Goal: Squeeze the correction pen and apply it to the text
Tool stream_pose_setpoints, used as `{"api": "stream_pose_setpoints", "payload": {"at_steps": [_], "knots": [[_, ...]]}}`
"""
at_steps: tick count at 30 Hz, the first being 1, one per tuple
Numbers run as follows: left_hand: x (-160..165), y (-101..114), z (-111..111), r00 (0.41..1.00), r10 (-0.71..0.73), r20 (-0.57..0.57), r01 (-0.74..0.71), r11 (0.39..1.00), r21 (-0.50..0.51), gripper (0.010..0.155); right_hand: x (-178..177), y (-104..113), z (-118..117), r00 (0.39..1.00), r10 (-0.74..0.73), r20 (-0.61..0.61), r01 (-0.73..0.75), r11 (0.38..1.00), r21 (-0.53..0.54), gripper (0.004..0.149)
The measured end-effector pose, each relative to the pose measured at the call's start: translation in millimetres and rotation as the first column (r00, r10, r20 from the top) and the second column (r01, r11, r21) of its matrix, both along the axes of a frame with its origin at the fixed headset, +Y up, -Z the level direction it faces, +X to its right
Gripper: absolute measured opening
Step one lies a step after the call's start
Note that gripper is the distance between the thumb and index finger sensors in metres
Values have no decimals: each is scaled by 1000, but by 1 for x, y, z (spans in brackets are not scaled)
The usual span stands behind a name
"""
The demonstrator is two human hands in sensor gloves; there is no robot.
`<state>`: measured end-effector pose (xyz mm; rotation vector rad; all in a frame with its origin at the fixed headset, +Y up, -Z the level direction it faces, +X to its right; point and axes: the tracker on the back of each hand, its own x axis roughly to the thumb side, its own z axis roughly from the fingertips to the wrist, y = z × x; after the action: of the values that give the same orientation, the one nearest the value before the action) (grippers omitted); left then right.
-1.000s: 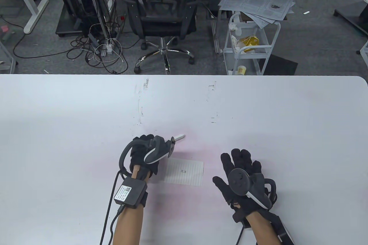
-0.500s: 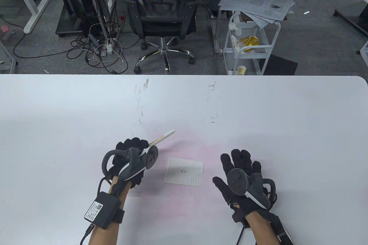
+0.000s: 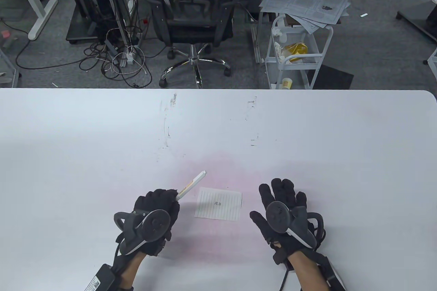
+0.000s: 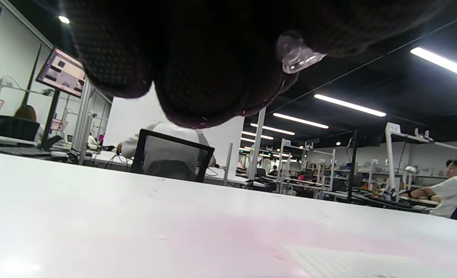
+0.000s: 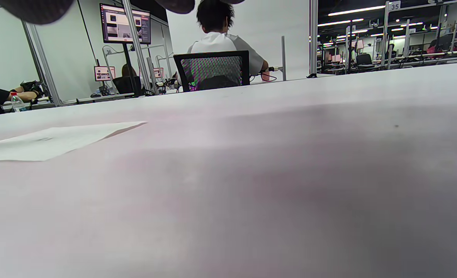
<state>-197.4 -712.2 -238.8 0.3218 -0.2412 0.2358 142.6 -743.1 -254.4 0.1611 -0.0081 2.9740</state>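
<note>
While the left hand (image 3: 155, 214) grips the correction pen (image 3: 192, 185) beside the paper (image 3: 218, 204), the right hand (image 3: 283, 216) rests flat on the desk (image 3: 307, 141), fingers (image 3: 278, 188) spread.

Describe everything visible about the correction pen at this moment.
The correction pen is a slim white stick with an orange-yellow printed band near the grip. The left hand holds its lower end in curled fingers; the rest juts up and to the right, tilted, its free end above the table just beyond the paper's top left corner. It does not touch the paper. Whether it is capped cannot be told.
</note>
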Motion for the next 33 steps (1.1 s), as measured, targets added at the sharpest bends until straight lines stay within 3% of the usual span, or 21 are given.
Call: {"api": "stream_pose_setpoints", "payload": {"at_steps": [6,15,24,30,33], "knots": [[5,-4,4,1000,-4,16,4,1000,-12,47,-2,2,2,1000,-20,-19,20,1000,17,78],[36,-5,11,993,-9,115,12,1000,-24,46,-15,8,7,961,-257,-98,262,964,38,79],[74,-5,24,973,-16,232,22,999,-24,47,-31,8,11,787,-605,-122,609,793,-6,82],[91,-7,34,958,-110,264,98,994,57,47,-34,-1,7,633,-772,-53,771,635,-50,78],[98,-6,39,950,-153,272,129,986,105,47,-35,-4,6,593,-805,-18,803,593,-52,71]]}}
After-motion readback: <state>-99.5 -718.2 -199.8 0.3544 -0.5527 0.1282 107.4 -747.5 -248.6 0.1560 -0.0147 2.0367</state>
